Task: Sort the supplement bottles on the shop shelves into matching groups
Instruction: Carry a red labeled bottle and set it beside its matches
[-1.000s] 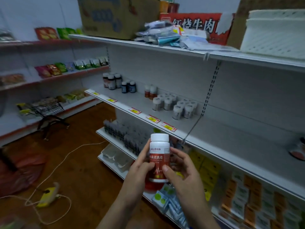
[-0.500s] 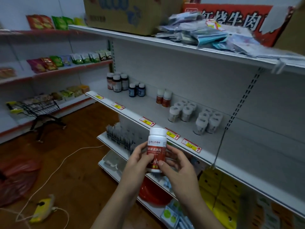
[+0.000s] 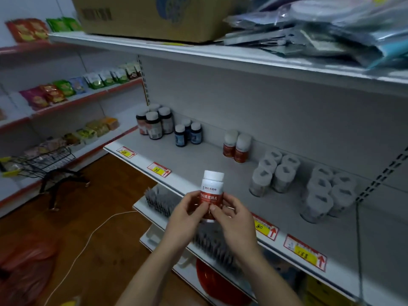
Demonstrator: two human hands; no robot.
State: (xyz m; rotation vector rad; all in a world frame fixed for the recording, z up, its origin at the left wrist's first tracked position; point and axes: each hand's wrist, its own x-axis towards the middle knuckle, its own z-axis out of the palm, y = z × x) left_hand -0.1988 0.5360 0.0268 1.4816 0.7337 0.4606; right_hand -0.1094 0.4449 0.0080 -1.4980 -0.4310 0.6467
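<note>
A red-and-white supplement bottle [image 3: 211, 191] with a white cap stands upright in front of the middle shelf [image 3: 198, 164]. My left hand [image 3: 187, 215] and my right hand [image 3: 234, 219] both hold it by its lower half, thumbs on the label. On the shelf behind stand two matching red bottles [image 3: 236, 146], a group of dark brown bottles [image 3: 154, 123], three small blue bottles [image 3: 187, 133] and two clusters of pale grey bottles [image 3: 274, 173] [image 3: 329, 193].
A cardboard box [image 3: 150, 16] and a heap of plastic packets [image 3: 326, 29] lie on the top shelf. Price tags [image 3: 267, 228] line the shelf edge. Snack packs [image 3: 66, 89] fill the left shelving. A wire basket [image 3: 48, 160] and a white cable [image 3: 92, 237] are on the wooden floor.
The view has come closer to the shelf and shifted left. Both hands have carried the bottle up and toward the middle shelf; the grip is the same.
</note>
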